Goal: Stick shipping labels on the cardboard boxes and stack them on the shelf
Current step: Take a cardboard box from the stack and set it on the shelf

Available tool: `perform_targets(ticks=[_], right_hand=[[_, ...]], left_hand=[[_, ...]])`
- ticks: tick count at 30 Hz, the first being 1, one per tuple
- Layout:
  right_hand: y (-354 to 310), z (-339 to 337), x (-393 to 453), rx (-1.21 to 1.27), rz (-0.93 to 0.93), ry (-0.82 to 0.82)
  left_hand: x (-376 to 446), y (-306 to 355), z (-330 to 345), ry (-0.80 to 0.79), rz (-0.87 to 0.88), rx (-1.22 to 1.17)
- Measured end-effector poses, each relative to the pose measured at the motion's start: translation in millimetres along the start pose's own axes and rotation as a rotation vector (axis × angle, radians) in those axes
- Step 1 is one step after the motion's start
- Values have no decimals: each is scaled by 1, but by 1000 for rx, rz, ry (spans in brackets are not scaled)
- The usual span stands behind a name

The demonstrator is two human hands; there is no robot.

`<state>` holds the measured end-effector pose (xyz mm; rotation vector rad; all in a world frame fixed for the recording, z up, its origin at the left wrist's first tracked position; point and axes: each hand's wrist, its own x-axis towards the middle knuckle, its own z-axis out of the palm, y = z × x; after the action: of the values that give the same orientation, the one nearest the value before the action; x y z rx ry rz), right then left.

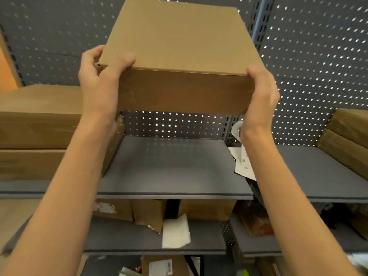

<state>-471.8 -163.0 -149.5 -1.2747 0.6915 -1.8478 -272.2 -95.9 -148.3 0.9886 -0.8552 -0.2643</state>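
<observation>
A plain brown cardboard box [179, 56] is held up in the air in front of the grey pegboard shelving. My left hand [99, 80] grips its near left corner, thumb on the top face. My right hand [260, 96] presses flat against its right side. No label shows on the box's top or front face. Below the box lies a bare stretch of grey shelf [171, 170]. Sheets of white labels [242, 162] rest at the shelf's right end, partly behind my right forearm.
Two brown boxes [39, 132] are stacked at the left of the same shelf, and another stack [348, 136] stands at the far right. The lower shelf [139, 240] holds several small boxes and a white sheet [175, 232]. More boxes and papers sit below.
</observation>
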Motion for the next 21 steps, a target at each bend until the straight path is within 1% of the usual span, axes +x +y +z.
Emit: perform_targets(ticks=[4,7,16,21], right_hand=[[12,-37,21,-5,60,-31],[26,-55,28,-3,131,-40],[81,-90,11,-66,228,-26],[106,-97,-7,-99,293,-22]], left_hand=[[-20,-17,31,12,-65,44],[-28,-30,42,7,-119,90],[-51,-77,39,-33,-225,237],[-66,-103,29,-21,-259,282]])
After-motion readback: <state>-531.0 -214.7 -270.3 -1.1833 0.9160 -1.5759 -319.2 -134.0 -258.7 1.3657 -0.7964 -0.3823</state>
